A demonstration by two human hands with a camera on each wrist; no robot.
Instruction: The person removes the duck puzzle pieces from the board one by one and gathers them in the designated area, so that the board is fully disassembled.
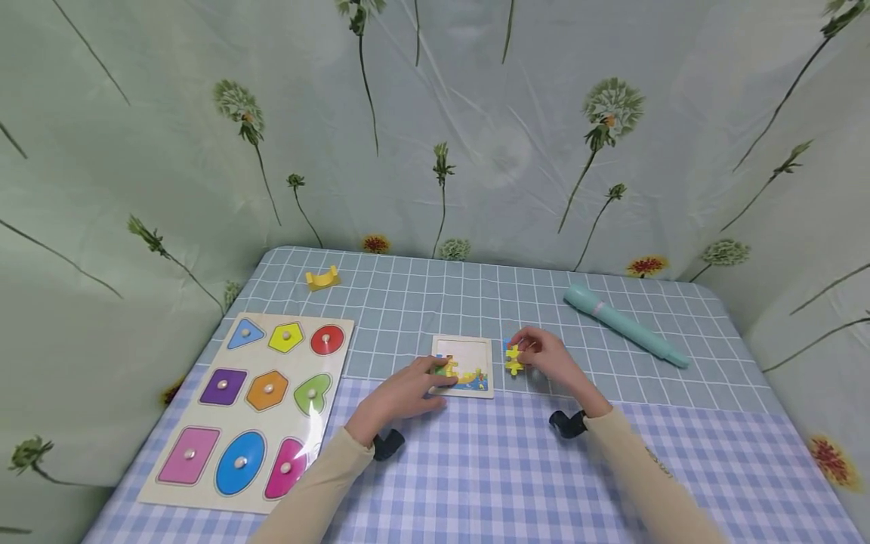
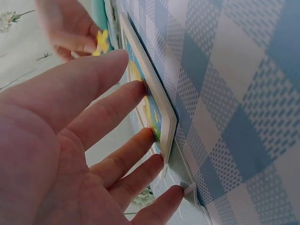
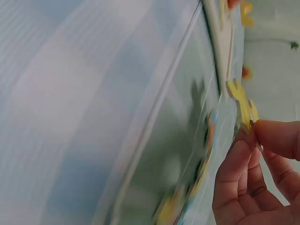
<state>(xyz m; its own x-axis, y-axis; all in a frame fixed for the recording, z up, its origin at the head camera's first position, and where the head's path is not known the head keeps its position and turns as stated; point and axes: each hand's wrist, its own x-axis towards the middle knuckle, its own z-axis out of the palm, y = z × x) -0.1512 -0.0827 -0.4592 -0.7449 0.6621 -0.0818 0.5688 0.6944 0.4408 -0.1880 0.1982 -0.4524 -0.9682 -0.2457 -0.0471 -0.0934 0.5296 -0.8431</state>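
A small square jigsaw tray point(image 1: 463, 339) with a pale wooden rim lies mid-table, partly filled with coloured pieces along its left and lower sides. My left hand point(image 1: 408, 389) reaches over the tray's left side, its fingertips touching the pieces; its fingers are spread and nearly straight in the left wrist view. Just right of the tray, my right hand point(image 1: 547, 361) pinches a yellow jigsaw piece point(image 3: 241, 105) between thumb and fingers, raised above the cloth. Below that piece, more coloured jigsaw pieces point(image 3: 168, 211) show blurred in the right wrist view.
At left lies a large shape board point(image 1: 258, 359) with knobbed shapes. A yellow arched block point(image 1: 322, 279) sits at the back left. A teal tube-shaped case point(image 1: 625, 325) lies diagonally at the back right. Checked purple cloth point(image 1: 489, 468) covers the near table, grey-green gridded cloth point(image 1: 394, 302) the far part.
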